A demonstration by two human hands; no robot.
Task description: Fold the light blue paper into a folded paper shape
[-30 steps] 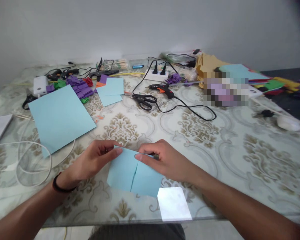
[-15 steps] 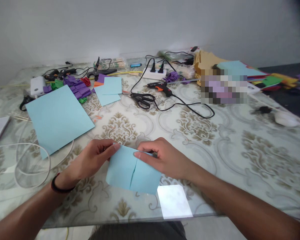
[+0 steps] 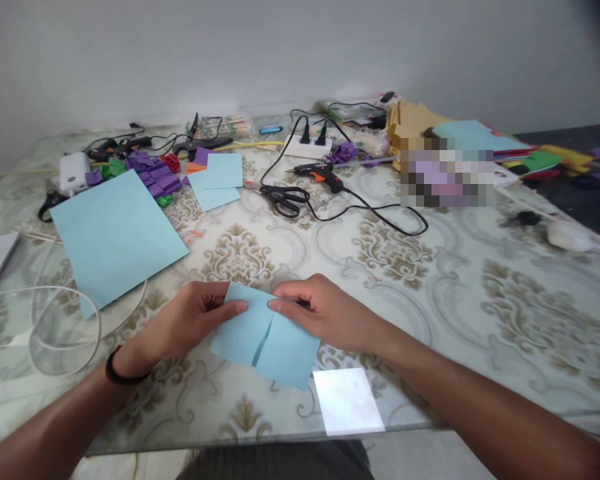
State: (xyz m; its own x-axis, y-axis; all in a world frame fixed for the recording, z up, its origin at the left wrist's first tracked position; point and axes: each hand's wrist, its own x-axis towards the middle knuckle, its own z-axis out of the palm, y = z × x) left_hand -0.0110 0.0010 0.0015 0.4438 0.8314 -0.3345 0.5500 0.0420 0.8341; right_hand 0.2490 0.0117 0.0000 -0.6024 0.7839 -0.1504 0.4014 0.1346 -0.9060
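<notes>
A small light-blue folded paper [image 3: 260, 340] lies near the front edge of the glass-topped table [image 3: 430, 313], its two flaps meeting at a centre seam. My left hand [image 3: 190, 323] pinches the paper's upper left corner, thumb on top. My right hand [image 3: 325, 310] pinches its upper right part, fingers closed over the fold. The left wrist wears a black band.
A large light-blue sheet [image 3: 115, 237] lies at the left, two smaller blue squares [image 3: 220, 180] behind it. Black scissors [image 3: 285, 198], a black-and-orange glue gun [image 3: 320, 175] with its cord, a white power strip [image 3: 307, 147], purple folded pieces [image 3: 157, 175] and a white cable [image 3: 75, 320] lie around.
The seam between the two flaps has opened wider at its lower end, and the paper has shifted slightly. My left thumb has slid further onto the paper. Both hands keep their hold.
</notes>
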